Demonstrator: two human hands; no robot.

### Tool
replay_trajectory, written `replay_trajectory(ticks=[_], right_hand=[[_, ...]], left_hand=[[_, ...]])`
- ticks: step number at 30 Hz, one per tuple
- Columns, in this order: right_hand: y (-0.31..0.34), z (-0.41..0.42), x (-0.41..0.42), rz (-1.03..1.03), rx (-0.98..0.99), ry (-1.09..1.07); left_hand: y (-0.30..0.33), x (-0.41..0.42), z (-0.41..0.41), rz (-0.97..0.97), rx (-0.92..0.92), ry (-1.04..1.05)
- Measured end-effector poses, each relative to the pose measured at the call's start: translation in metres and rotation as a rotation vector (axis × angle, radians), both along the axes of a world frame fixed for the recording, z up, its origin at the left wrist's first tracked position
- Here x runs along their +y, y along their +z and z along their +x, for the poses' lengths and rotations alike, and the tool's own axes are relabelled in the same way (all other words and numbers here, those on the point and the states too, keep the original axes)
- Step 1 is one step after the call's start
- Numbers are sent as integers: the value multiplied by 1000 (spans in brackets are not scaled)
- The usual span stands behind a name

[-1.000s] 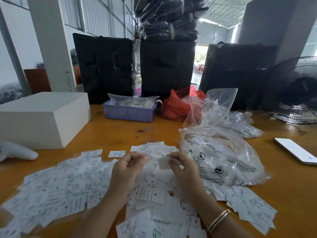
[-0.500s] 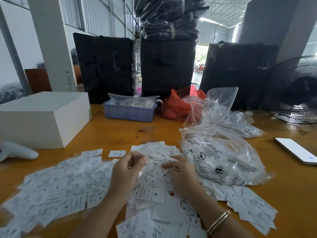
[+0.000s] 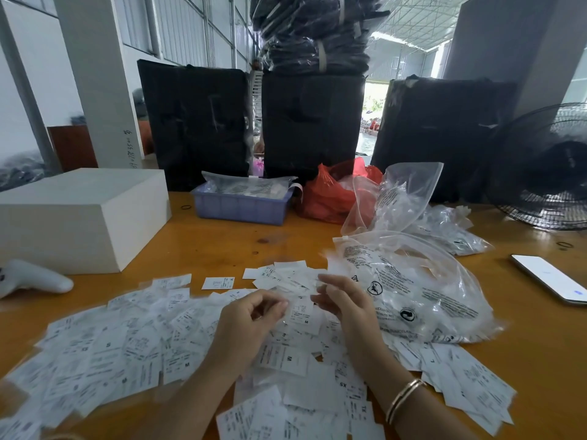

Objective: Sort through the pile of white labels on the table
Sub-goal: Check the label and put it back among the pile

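Spread thin across the near half of the counter, the pile of white labels lies mostly one layer deep, likely so the printed size letters can be read at a glance. Raised just above the pile's centre, left hand with fingers curled toward the thumb, possibly pinching a label, though too blurred to tell. Just beside it at 3 o'clock, right hand with fingers loosely spread and relaxed, gripping nothing visible; one label marked M between the two hands, whether held or lying flat unclear. At 2 o'clock of the pile, touching its edge, a printed clear plastic bag, hemming that side. At 10 o'clock, white box and a white handheld device, set apart from the labels. Bare wood between pile and blue tray at 12 o'clock: best open room for separated stacks. Phone well apart at 3 o'clock. Near edge crowded, labels running out of frame.
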State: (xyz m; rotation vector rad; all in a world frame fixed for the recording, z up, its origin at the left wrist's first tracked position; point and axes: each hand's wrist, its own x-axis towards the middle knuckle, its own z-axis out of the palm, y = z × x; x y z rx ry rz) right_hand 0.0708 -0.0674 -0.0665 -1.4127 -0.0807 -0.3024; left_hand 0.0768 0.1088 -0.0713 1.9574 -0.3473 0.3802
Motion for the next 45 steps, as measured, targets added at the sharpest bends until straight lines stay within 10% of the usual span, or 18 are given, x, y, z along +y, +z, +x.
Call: replay_trajectory(ticks=[4, 16, 27, 30, 37, 45], right_hand=[[1, 0, 5, -323, 9, -105], [9, -16, 12, -430, 26, 334], [5, -6, 14, -510, 87, -26], [3, -1, 12, -598, 142, -62], [9, -3, 2, 210, 134, 69], [3, -8, 18, 53, 34, 147]], left_hand=[[1, 2, 0, -3, 26, -26], [20, -1, -13, -213, 300, -276], [4, 2, -2, 460, -555, -61], [0, 2, 0, 426, -494, -78], [8, 0, -4, 43, -40, -75], [9, -1, -4, 30, 41, -81]])
